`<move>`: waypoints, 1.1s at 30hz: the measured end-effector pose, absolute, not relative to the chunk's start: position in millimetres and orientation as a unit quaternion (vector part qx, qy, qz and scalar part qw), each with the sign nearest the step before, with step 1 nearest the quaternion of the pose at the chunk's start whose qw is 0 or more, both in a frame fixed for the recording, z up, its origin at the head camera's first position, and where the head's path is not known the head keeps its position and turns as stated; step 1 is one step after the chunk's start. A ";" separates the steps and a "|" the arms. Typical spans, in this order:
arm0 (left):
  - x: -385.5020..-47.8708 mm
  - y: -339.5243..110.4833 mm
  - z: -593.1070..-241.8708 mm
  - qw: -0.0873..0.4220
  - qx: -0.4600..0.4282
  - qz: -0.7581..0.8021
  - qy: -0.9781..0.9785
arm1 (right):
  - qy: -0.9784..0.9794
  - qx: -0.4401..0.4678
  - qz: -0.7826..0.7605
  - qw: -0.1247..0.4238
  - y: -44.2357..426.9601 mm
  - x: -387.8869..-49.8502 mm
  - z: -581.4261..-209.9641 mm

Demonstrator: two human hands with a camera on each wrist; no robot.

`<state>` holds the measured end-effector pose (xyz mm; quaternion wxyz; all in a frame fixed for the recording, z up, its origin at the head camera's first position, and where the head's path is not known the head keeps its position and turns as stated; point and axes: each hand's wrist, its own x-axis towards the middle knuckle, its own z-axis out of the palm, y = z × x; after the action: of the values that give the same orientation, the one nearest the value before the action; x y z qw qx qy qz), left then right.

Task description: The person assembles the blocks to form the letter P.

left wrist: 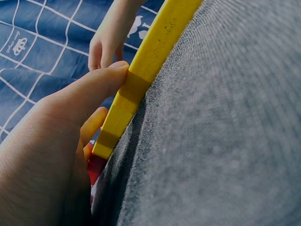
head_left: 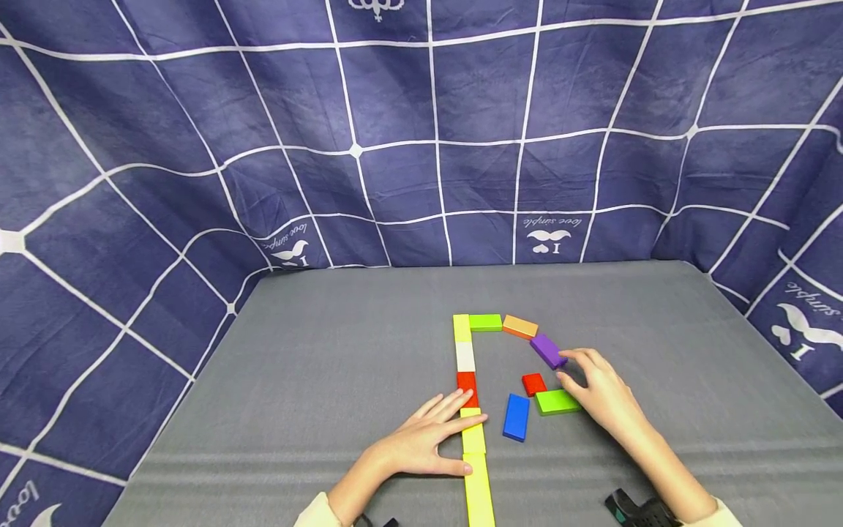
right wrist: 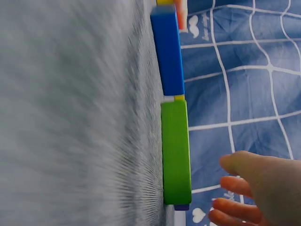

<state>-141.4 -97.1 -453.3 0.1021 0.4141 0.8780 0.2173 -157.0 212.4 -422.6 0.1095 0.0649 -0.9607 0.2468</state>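
My left hand [head_left: 428, 439] lies with fingers spread across a straight line of flat blocks. Its fingertips rest on the red block [head_left: 466, 380] and the yellow block [head_left: 474, 441], and the thumb touches the side of the longer yellow block [head_left: 480, 494]. At the right, my right hand [head_left: 606, 388] has its index fingertip at the near end of a purple block [head_left: 546, 350]. The right thumb hovers close to a lower green block [head_left: 555, 402]; in the right wrist view its fingers are loosely bent, apart from that green block [right wrist: 176, 155].
Beyond the left hand, the line runs through a white block [head_left: 465, 357] to a far yellow block [head_left: 462, 328]. From there a green block [head_left: 486, 322] and an orange block [head_left: 520, 326] curve towards the purple one. A small red block [head_left: 534, 384] and a blue block [head_left: 516, 417] lie inside.
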 end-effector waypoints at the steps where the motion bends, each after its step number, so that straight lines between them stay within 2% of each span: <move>1: -141.5 -97.0 -453.3 0.103 0.413 0.219 0.878 | -0.961 0.075 0.245 0.107 212.6 -154.2 -423.4; 9: -142.0 -97.3 -454.6 0.101 0.412 0.216 0.879 | -0.964 0.110 0.217 0.108 208.7 -132.0 -435.6; 16: -142.8 -98.1 -453.6 0.109 0.407 0.222 0.879 | -0.963 0.128 0.189 0.142 193.2 -138.3 -443.8; 27: -141.5 -96.3 -452.7 0.139 0.397 0.227 0.878 | -0.961 0.157 0.210 0.092 178.7 -152.2 -446.5; 33: -142.2 -95.9 -453.0 0.119 0.402 0.222 0.880 | -0.960 0.167 0.204 0.098 179.5 -144.6 -447.6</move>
<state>-142.2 -95.9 -453.0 0.1194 0.4024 0.8801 0.2219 -144.6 179.5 -447.6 0.0979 0.1668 -0.9597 0.2038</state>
